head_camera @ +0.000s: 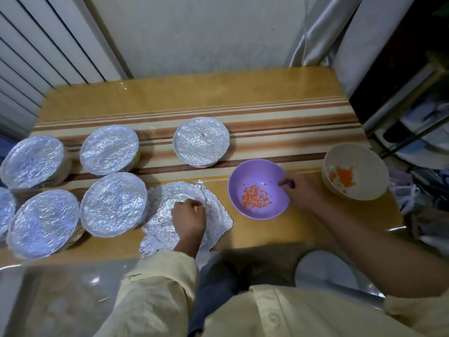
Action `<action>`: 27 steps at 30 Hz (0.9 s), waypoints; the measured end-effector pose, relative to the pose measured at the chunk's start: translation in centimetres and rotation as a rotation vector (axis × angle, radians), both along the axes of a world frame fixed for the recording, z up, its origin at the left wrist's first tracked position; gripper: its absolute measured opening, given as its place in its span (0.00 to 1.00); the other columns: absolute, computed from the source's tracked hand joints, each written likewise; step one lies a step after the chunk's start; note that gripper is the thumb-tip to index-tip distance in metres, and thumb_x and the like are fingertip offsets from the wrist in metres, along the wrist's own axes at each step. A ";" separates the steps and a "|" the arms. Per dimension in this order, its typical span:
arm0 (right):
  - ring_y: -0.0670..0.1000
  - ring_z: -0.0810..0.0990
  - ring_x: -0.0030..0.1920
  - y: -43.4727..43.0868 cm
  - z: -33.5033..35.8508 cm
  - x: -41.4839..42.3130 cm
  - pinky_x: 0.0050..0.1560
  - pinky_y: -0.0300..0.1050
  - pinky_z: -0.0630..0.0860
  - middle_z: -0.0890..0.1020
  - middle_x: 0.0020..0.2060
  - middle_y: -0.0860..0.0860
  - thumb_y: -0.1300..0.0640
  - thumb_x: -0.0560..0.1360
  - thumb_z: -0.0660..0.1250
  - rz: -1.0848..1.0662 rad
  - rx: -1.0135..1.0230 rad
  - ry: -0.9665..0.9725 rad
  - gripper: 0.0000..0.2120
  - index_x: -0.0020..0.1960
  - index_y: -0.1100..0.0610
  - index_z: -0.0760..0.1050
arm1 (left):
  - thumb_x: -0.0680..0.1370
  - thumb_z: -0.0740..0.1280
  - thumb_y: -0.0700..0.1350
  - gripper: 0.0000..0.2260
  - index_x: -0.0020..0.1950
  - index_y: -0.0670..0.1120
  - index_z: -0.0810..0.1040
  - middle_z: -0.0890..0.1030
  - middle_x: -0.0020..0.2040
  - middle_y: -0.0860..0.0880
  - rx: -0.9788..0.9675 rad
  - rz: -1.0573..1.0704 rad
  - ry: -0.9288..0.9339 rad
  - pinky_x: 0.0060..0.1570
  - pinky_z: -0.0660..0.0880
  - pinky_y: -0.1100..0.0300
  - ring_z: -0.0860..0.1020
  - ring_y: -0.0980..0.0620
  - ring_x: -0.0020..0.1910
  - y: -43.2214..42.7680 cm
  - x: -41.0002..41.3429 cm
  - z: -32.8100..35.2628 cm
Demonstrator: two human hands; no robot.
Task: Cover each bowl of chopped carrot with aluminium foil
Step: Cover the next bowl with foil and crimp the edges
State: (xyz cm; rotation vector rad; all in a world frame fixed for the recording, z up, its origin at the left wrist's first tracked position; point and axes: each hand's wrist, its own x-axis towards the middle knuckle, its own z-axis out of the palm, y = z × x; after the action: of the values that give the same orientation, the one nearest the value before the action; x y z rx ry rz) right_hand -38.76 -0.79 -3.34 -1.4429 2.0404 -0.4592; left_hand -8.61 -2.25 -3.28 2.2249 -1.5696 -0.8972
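On table [218,93] — six foiled bowls [201,144]

Left grip [189,216] and right grip [300,190] both curled, arms extended.

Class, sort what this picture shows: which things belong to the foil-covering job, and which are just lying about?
Job: purple bowl, gripped by right hand; beige bowl; foil sheet, held by left hand; foil-covered bowls.
Lying about: plastic bag; curtain.

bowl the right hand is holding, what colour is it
The bowl is light purple, clear in the head view.
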 end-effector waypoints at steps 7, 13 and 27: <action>0.57 0.75 0.55 1.2 1.6 1.5 0.54 0.46 0.71 0.75 0.54 0.59 0.64 0.68 0.64 -0.021 -0.437 0.107 0.14 0.53 0.60 0.80 | 0.74 0.71 0.41 0.16 0.61 0.41 0.79 0.71 0.65 0.33 -0.068 0.190 -0.163 0.63 0.63 0.46 0.67 0.34 0.65 5.6 1.1 -1.0; 0.40 0.74 0.40 2.3 4.6 8.7 0.42 0.35 0.70 0.76 0.40 0.42 0.68 0.71 0.61 0.188 -0.624 -0.191 0.12 0.47 0.59 0.81 | 0.73 0.60 0.53 0.28 0.70 0.41 0.73 0.73 0.67 0.33 0.083 0.348 -0.013 0.68 0.62 0.49 0.70 0.35 0.68 8.1 4.1 -1.3; 0.52 0.78 0.54 1.1 -0.6 19.6 0.54 0.46 0.77 0.78 0.57 0.56 0.47 0.72 0.72 -0.272 0.488 -0.825 0.23 0.61 0.59 0.73 | 0.79 0.65 0.41 0.16 0.66 0.47 0.78 0.75 0.66 0.40 0.154 0.056 -0.037 0.68 0.62 0.54 0.72 0.41 0.66 8.4 8.9 -2.0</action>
State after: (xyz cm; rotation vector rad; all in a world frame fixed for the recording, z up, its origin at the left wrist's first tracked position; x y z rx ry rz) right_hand -19.14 0.33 -3.93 -0.5391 1.5064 -0.5080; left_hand 0.27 6.13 -5.29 2.3907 -1.4914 -0.9969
